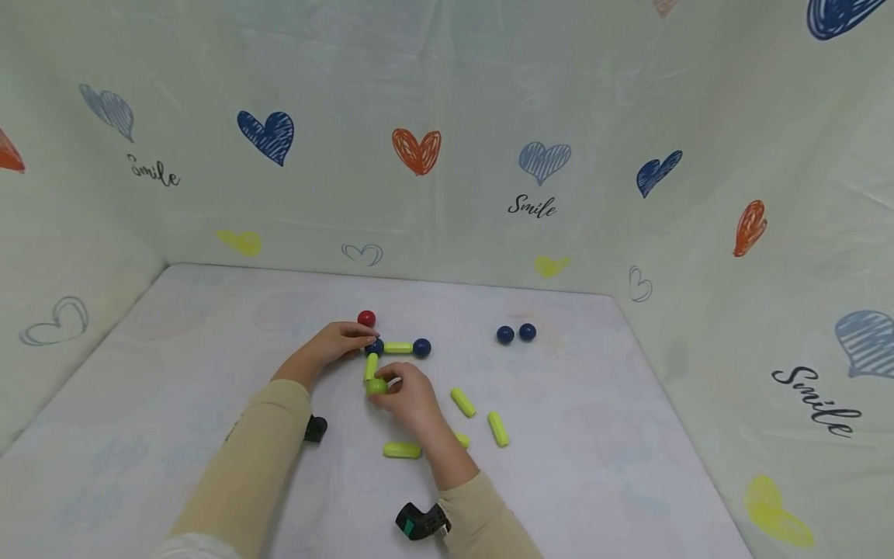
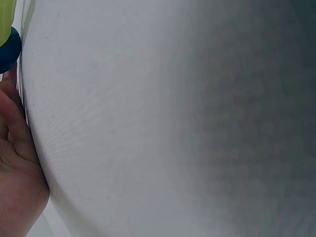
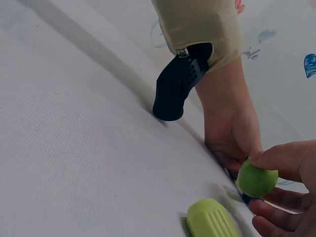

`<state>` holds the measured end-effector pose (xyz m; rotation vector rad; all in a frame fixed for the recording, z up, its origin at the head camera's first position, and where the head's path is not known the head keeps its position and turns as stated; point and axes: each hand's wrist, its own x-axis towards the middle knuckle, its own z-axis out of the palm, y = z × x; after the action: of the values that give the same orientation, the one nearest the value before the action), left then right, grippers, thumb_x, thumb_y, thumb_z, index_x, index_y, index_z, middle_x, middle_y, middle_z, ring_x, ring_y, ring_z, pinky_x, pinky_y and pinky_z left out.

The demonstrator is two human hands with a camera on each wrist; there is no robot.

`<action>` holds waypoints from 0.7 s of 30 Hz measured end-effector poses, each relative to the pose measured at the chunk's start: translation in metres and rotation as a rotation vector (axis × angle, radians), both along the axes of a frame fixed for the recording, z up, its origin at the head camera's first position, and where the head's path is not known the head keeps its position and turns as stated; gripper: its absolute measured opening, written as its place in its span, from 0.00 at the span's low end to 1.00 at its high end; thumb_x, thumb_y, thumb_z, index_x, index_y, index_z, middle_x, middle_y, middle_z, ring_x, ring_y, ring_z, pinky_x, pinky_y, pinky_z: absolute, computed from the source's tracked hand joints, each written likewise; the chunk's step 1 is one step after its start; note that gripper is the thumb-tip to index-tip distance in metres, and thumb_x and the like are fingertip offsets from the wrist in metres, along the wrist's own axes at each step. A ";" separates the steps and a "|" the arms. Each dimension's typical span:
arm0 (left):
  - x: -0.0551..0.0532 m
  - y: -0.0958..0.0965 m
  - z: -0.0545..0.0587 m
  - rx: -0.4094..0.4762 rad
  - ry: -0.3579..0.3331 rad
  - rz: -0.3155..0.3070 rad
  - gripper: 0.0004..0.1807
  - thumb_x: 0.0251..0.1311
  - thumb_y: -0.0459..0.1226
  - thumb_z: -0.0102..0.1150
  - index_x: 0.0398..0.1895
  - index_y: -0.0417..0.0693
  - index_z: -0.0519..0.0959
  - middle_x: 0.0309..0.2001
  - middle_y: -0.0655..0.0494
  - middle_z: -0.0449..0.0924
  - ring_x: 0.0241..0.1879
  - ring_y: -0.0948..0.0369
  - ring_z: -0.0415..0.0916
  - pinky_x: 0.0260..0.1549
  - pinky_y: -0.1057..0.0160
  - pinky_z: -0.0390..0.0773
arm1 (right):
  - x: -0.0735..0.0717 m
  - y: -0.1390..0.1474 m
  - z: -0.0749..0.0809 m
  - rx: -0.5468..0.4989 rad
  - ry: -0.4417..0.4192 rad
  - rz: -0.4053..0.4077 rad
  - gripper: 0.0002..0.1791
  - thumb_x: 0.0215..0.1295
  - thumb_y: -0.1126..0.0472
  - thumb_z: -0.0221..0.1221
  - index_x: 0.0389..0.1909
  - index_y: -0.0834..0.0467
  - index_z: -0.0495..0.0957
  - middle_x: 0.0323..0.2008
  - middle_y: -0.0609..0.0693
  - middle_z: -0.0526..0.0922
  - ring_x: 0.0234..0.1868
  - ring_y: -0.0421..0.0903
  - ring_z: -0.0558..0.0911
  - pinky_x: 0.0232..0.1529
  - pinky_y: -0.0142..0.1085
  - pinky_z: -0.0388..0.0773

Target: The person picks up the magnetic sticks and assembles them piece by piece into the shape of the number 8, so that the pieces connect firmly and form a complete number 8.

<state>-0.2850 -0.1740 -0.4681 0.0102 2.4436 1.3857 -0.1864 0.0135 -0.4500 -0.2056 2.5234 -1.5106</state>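
Observation:
My left hand (image 1: 334,343) holds a dark blue ball (image 1: 375,348) at the corner of a small L-shaped build. From that ball a yellow-green rod (image 1: 399,348) runs right to another blue ball (image 1: 422,348). A second yellow-green rod (image 1: 372,366) points from the corner toward me. At its near end, my right hand (image 1: 410,394) pinches a green ball (image 3: 257,178) between thumb and fingers. Just beyond the left fingers lies a red ball (image 1: 366,317). The left wrist view catches only part of the left hand (image 2: 17,163) and a blue ball (image 2: 10,52).
Two blue balls (image 1: 516,334) sit together at the back right. Loose yellow-green rods (image 1: 463,402) (image 1: 498,428) lie right of my right hand, another rod (image 1: 402,450) nearer me, and one is partly hidden by the right wrist. A heart-printed curtain (image 1: 461,233) borders the table.

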 end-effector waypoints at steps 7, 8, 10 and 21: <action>0.001 0.000 -0.001 0.007 0.008 -0.002 0.18 0.68 0.44 0.58 0.55 0.44 0.81 0.60 0.44 0.72 0.51 0.52 0.68 0.55 0.53 0.68 | 0.002 -0.003 -0.003 0.007 0.016 0.005 0.14 0.54 0.62 0.72 0.41 0.55 0.81 0.37 0.43 0.78 0.33 0.38 0.77 0.31 0.30 0.76; 0.001 0.000 -0.001 0.007 0.010 -0.003 0.18 0.68 0.44 0.58 0.55 0.44 0.81 0.60 0.44 0.72 0.51 0.52 0.68 0.54 0.54 0.68 | 0.002 -0.003 -0.003 0.009 0.019 0.006 0.14 0.54 0.62 0.72 0.41 0.55 0.81 0.37 0.43 0.78 0.32 0.37 0.77 0.31 0.30 0.76; 0.001 0.000 -0.001 0.007 0.011 -0.005 0.18 0.68 0.44 0.58 0.56 0.44 0.80 0.60 0.44 0.72 0.51 0.53 0.68 0.54 0.54 0.69 | 0.002 -0.004 -0.004 0.010 0.019 0.007 0.14 0.54 0.62 0.72 0.40 0.55 0.81 0.37 0.43 0.78 0.33 0.37 0.77 0.31 0.30 0.76; 0.000 0.001 -0.001 0.012 -0.007 0.011 0.18 0.68 0.43 0.57 0.56 0.44 0.80 0.59 0.44 0.73 0.50 0.53 0.69 0.54 0.54 0.70 | 0.003 -0.008 -0.006 0.067 0.052 0.022 0.14 0.54 0.63 0.72 0.41 0.56 0.81 0.37 0.43 0.77 0.35 0.38 0.78 0.35 0.30 0.77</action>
<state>-0.2851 -0.1733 -0.4686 -0.0057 2.4331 1.4031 -0.1837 0.0056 -0.4562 -0.2652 2.5986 -1.4279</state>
